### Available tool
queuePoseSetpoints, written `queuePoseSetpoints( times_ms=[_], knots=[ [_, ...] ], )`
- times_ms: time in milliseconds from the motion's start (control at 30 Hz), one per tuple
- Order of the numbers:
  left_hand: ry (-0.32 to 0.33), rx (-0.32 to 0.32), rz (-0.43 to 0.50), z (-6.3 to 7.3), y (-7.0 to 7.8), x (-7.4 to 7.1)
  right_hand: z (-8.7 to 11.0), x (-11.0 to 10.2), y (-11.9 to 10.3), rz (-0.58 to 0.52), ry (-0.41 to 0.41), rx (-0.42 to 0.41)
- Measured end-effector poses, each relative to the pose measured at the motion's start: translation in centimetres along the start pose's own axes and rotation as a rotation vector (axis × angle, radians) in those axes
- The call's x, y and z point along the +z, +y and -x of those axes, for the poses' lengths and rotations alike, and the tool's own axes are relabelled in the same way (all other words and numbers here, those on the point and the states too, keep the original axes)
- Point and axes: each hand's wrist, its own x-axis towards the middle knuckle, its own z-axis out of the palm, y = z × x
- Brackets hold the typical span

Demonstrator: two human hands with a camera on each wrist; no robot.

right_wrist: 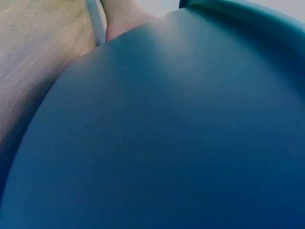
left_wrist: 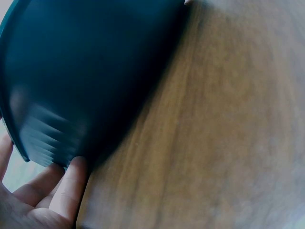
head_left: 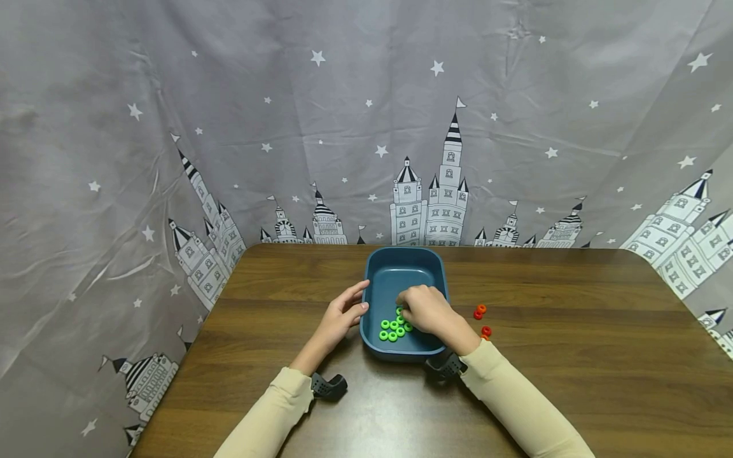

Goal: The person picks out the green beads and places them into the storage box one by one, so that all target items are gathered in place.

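A dark blue rectangular box [head_left: 372, 289] with rounded corners stands in front of me. Several bright green rings [head_left: 392, 336] lie together on its floor, near the front. My left hand [head_left: 340, 313] touches the box's left side with fairly straight fingers; the left wrist view has its fingertips [left_wrist: 76, 167] against the outer wall. Reaching over the right rim, my right hand [head_left: 425, 308] is inside the box with bent fingers, just above the green rings. Its fingertips are hidden, so whether it pinches a ring does not show. The box's outer wall [right_wrist: 157, 133] fills most of the right wrist view.
A few red and orange rings [head_left: 486, 331] lie on the brown wooden table [head_left: 572, 331], right of the box and close to my right forearm. Behind the table hangs a grey curtain [head_left: 355, 127] with stars and castles.
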Motion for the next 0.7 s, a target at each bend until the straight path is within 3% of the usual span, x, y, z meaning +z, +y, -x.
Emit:
queuePoseSetpoints(
  times_ms=[267,467,700],
  knots=[
    [-0.003,0.075,-0.036,0.2,-0.3,-0.1,0.1,-0.1,0.1,-0.027,0.042,0.003],
    [0.001,0.006,-0.017,0.1,0.1,0.0,0.5,-1.0,0.3,-0.075,0.108,-0.046],
    [0.017,-0.016,-0.022,0.1,0.2,0.1,1.6,-2.7,1.5,-0.125,0.191,-0.071]
  ],
)
